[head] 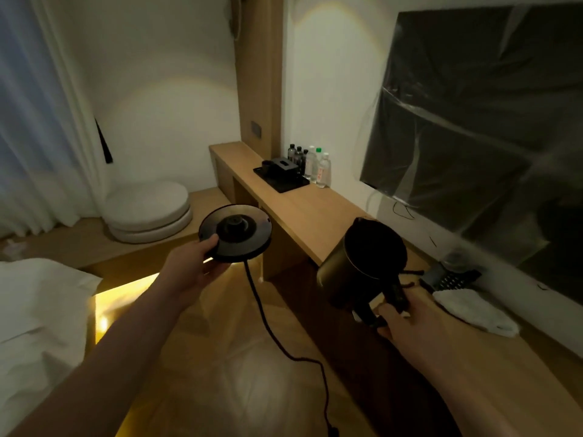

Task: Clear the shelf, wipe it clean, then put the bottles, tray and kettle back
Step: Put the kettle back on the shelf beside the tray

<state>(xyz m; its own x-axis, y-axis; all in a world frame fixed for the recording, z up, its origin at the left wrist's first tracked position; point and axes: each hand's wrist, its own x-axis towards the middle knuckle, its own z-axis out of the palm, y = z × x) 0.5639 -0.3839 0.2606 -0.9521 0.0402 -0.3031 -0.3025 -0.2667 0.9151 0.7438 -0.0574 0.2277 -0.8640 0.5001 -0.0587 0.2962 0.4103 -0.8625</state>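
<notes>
While the long pale wooden shelf (303,212) is running from twelve o'clock down toward four o'clock along the wall, the person is carrying the kettle's two parts above the floor in front of it. The dark cylindrical metal kettle (362,263) is hanging at about three o'clock, tipped so its open mouth faces the camera, and the right hand (407,323) is gripping its black handle with fingers curled round it. Judging by the tilt and the open top, it is probably empty and light, stiff and smooth-walled, so the handle is the sound place to hold.

The round black kettle base (235,233) is sitting at about eleven o'clock, the left hand (192,263) pinching its rim, thumb on top. Its black power cord (262,310) is trailing limp toward six o'clock and could snag, so it likely needs gathering.

Farther off at one o'clock, the flat black rectangular tray (280,179) is lying on the shelf, with the cluster of small dark and clear plastic bottles (310,164) standing just beside it against the wall. A crumpled white cloth (473,310) is resting on the shelf at four o'clock.
</notes>
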